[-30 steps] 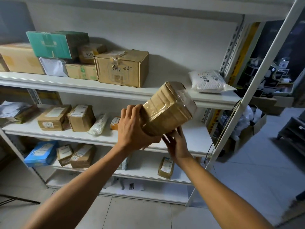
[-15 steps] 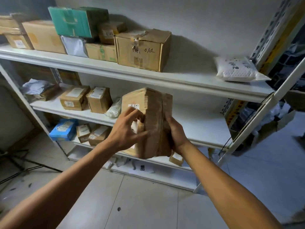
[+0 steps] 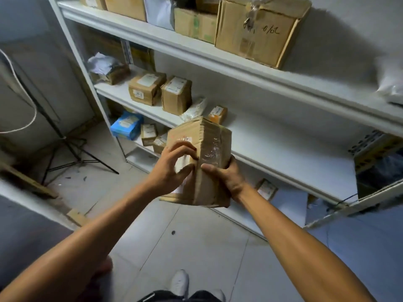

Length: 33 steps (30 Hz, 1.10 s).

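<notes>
As left hand (image 3: 170,170) grips, box (image 3: 211,138) stands (upright).

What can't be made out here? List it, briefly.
Head view:
- Held parcel: its label is mostly covered by the left hand and blurred.
- Parcel's far side: behind the right hand.
- Top-shelf boxes: cut by upper edge.
- White bag: cut by right edge.
- Middle-shelf boxes: labels too small to read.

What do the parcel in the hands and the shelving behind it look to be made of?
Parcel: brown cardboard, matte, with glossy clear tape glinting down one face. Shelving: probably white-painted metal, judging by its perforated upright.
</notes>
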Available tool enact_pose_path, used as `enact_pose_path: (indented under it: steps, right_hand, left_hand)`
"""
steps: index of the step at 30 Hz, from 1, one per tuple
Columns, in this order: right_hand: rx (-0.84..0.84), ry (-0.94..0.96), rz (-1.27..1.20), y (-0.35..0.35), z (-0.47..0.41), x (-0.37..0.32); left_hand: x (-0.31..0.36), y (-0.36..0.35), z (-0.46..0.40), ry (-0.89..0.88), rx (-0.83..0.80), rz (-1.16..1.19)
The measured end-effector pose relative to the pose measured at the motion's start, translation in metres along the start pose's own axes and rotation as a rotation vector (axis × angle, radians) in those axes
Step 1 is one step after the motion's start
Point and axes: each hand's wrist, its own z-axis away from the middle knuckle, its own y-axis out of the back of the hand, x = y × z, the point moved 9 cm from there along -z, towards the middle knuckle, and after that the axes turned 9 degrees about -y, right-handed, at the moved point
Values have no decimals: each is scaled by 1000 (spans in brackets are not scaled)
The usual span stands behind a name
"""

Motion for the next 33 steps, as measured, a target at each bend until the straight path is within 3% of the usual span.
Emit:
enact_pose_path:
  steps: [7,8,10,12,13,15,20,25,27,33]
  right_hand:
    - [-161,-151,-155,-69,-23,55]
    - [-197,-178,-170,-79,-25,63]
    - [-258,-228,-193,-100,-29,80]
    - [-311,-281,-203,-121,-30,91]
    - [-356,-296,-193,-133,-30,93]
    - [-447,-310,-170,-156,-30,94]
    - [-622,-387,-90,-198,-37,95]
    - [-814,-508,-82,-248,-35,94]
    - [-896,-540,-15,-270,-30,96]
    - [-1088,-727,39,-332,-23,109]
  left_hand:
    - [-37,45,55,252,169,14]
    - [-45,55,65,347,237,-51]
    - [-69,78,97,703,336,-198]
    - [-88,84,127,1006,294,-111]
    - [-93,83,135,1045,288,33]
    - [-100,92,148,1032,351,246]
    - [-110,136,197,1037,533,330]
    - [-116,137,266,1058,846,872]
    - [-110,123,282,1033,897,1011]
    - [-79,110,314,900,1136,1133]
